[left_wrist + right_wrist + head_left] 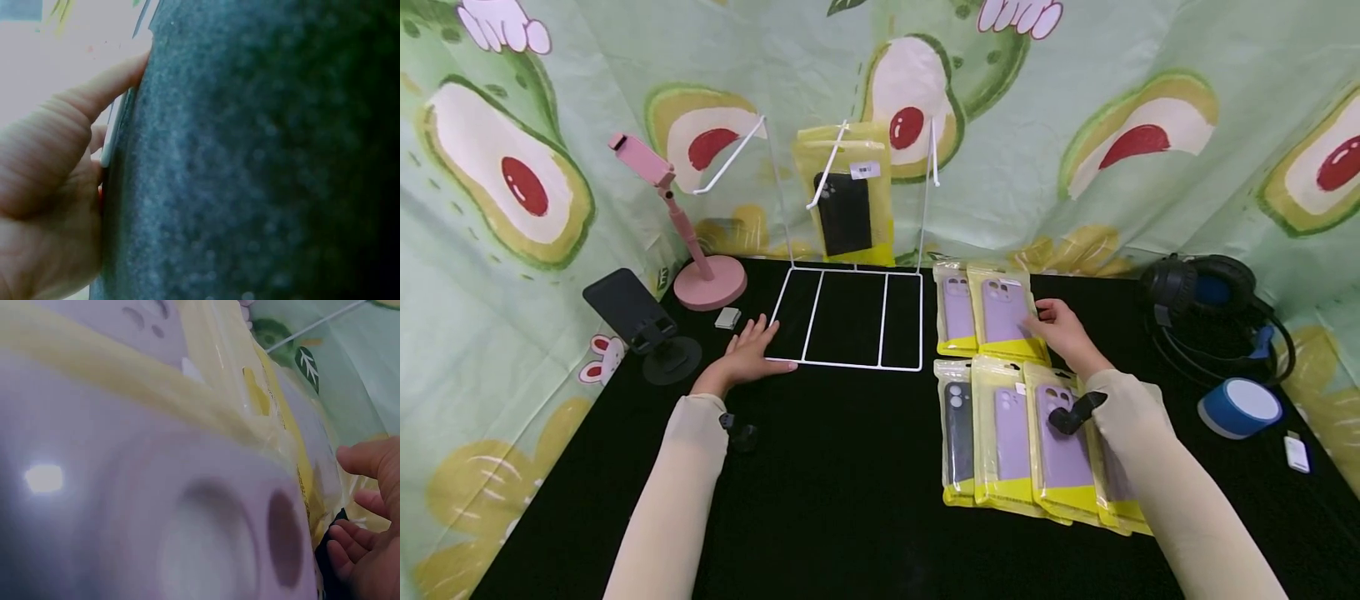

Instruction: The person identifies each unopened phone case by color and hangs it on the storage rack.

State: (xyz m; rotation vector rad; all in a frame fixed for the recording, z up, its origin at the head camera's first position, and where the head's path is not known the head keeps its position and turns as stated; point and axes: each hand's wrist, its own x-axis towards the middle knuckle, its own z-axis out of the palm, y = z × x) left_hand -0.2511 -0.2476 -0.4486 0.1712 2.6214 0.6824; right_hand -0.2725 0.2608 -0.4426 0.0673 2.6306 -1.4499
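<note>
My left hand [745, 354] rests with fingers spread at the front left corner of a white wire display rack [842, 364]. In the left wrist view its thumb [119, 78] lies along the rack's wire, close to the black cloth. A black phone case in a yellow-edged bag [850, 221] hangs on the rack's middle hook. At right, my right hand [1067, 333] is at the edge of a bagged purple phone case [1004, 312], its thumb and fingers loosely bent. The right wrist view shows the fingertips [348, 456] beside the bag's edge, with nothing gripped between them.
Nearer the front lies a row of several bagged cases [1011, 433], partly under my right forearm. A pink phone stand [710, 283], a black phone stand [632, 308] and a small grey item [727, 317] stand left. Headphones [1172, 287] and a blue round speaker [1232, 412] are right.
</note>
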